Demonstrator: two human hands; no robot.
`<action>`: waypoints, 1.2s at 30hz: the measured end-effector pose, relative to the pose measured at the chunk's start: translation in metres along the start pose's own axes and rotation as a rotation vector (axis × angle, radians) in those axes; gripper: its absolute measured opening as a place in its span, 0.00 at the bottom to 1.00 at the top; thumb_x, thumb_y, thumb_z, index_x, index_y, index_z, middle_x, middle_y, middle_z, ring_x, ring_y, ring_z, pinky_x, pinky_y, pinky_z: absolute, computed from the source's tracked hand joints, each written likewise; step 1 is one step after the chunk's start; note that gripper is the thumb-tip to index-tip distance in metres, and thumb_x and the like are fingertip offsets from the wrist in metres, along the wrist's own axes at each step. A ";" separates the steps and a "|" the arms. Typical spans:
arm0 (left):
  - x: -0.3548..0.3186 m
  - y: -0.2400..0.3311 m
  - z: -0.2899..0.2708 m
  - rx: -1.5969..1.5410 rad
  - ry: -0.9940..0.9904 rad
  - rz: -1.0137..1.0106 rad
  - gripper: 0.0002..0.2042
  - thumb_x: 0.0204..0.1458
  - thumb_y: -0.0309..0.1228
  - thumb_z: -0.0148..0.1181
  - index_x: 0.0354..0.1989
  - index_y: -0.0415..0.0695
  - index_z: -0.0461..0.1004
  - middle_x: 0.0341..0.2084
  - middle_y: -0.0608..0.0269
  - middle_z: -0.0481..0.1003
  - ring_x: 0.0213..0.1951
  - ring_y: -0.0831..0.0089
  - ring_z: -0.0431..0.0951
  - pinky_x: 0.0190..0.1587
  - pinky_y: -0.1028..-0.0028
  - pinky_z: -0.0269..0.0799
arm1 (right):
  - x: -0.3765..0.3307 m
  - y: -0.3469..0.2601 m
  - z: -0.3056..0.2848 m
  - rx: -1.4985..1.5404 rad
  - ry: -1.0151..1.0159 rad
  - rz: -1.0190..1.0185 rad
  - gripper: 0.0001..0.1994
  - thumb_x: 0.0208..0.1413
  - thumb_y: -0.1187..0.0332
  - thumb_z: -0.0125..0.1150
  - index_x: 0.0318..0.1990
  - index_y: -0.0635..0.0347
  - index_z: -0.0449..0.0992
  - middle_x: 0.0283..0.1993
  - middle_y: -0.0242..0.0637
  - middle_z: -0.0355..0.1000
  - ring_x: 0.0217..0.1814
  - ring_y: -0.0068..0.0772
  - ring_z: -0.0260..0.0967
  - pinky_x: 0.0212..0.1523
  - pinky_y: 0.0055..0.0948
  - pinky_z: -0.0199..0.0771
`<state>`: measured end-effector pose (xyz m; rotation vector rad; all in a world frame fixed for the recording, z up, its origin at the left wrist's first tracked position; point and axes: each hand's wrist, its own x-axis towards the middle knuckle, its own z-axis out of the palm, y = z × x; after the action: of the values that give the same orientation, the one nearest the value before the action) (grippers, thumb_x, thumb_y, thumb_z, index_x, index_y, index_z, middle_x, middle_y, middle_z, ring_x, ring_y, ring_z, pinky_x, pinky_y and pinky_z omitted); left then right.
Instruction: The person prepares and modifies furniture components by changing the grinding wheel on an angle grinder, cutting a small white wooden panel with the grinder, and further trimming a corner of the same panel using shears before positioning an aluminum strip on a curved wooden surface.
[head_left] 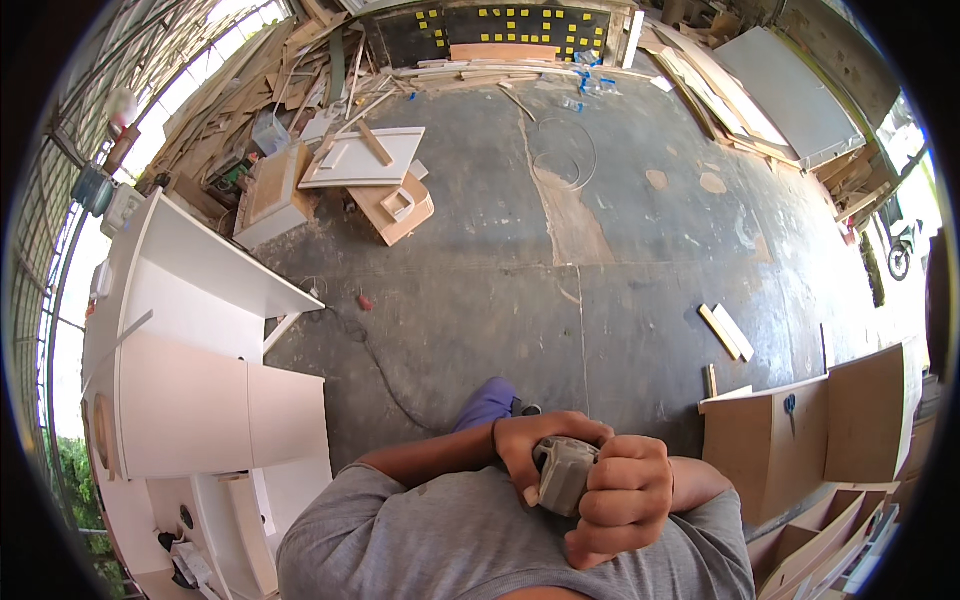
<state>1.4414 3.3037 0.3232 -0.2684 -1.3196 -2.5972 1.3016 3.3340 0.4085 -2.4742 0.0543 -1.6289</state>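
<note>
Close to my chest, over the grey shirt, is a worn grey boxy object (567, 478) with bevelled edges; its exact kind does not show. My left hand (520, 450) comes in from the left and is closed around its far and left sides, the thumb along the near left edge. On its right side, my right hand (628, 490) is curled into a fist with the knuckles up, overlapping the object's edge. Whatever is inside that fist is hidden. A dark cord (385, 375) runs over the floor toward my left side and disappears behind my arm.
White cabinet panels (190, 400) stand at my left. On my right are brown box-shaped cabinets (770, 440) with blue-handled scissors (791, 404) on one. Two wood strips (726, 332) lie on the floor (480, 280). Ahead are stacked boards (370, 160) and scrap wood (250, 80).
</note>
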 end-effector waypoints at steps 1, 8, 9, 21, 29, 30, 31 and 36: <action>0.008 0.006 -0.011 0.024 0.000 -0.002 0.38 0.22 0.35 0.73 0.47 0.35 0.65 0.36 0.62 0.72 0.40 0.76 0.72 0.44 0.76 0.66 | -0.001 0.011 -0.008 -0.009 -0.016 0.014 0.07 0.35 0.67 0.59 0.16 0.49 0.66 0.19 0.22 0.56 0.18 0.20 0.54 0.17 0.22 0.49; 0.055 0.047 -0.110 0.045 -0.067 0.050 0.36 0.23 0.36 0.74 0.46 0.36 0.66 0.36 0.64 0.71 0.40 0.78 0.71 0.43 0.77 0.65 | -0.007 0.102 -0.047 -0.107 -0.041 0.111 0.06 0.35 0.66 0.59 0.16 0.46 0.67 0.16 0.20 0.54 0.15 0.18 0.51 0.15 0.19 0.48; 0.064 0.053 -0.127 0.011 -0.142 0.061 0.37 0.23 0.36 0.74 0.46 0.36 0.66 0.36 0.64 0.71 0.40 0.78 0.71 0.43 0.77 0.65 | -0.007 0.117 -0.051 -0.103 -0.047 0.107 0.06 0.35 0.66 0.59 0.16 0.46 0.67 0.16 0.20 0.54 0.15 0.18 0.51 0.15 0.19 0.48; 0.178 0.108 -0.316 -0.352 0.113 0.275 0.35 0.37 0.45 0.66 0.55 0.43 0.62 0.46 0.58 0.69 0.48 0.67 0.71 0.50 0.67 0.68 | -0.052 0.311 -0.182 -0.333 0.216 0.705 0.30 0.49 0.47 0.60 0.49 0.63 0.65 0.51 0.52 0.60 0.51 0.45 0.62 0.49 0.38 0.64; 0.333 0.077 -0.375 -0.282 0.633 -0.169 0.32 0.52 0.59 0.48 0.55 0.45 0.63 0.49 0.59 0.70 0.49 0.65 0.71 0.53 0.61 0.66 | -0.214 0.271 -0.223 -0.256 0.687 1.684 0.47 0.35 0.45 0.72 0.58 0.68 0.58 0.51 0.52 0.69 0.55 0.45 0.67 0.55 0.33 0.65; 0.349 0.066 -0.379 -0.228 0.613 -0.218 0.29 0.55 0.55 0.48 0.55 0.44 0.63 0.49 0.60 0.70 0.49 0.67 0.71 0.54 0.62 0.65 | -0.230 0.272 -0.226 -0.322 0.719 1.713 0.47 0.34 0.44 0.72 0.57 0.69 0.59 0.49 0.53 0.70 0.55 0.46 0.68 0.54 0.32 0.65; 0.365 0.051 -0.388 -0.191 0.594 -0.290 0.26 0.55 0.53 0.50 0.53 0.45 0.64 0.48 0.61 0.70 0.49 0.69 0.71 0.53 0.64 0.65 | -0.248 0.277 -0.232 -0.327 0.743 1.714 0.47 0.34 0.44 0.72 0.57 0.69 0.59 0.49 0.53 0.70 0.55 0.46 0.68 0.54 0.32 0.65; 0.463 -0.030 -0.437 0.023 0.479 -0.770 0.27 0.56 0.46 0.54 0.55 0.42 0.53 0.51 0.55 0.66 0.50 0.69 0.70 0.47 0.71 0.70 | -0.354 0.290 -0.298 -0.438 1.097 1.731 0.40 0.28 0.51 0.76 0.47 0.66 0.65 0.43 0.48 0.70 0.48 0.46 0.69 0.49 0.36 0.67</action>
<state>0.9603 2.9164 0.1658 0.9934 -1.4435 -2.9085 0.9073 3.0561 0.1534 -0.4573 1.9971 -1.5659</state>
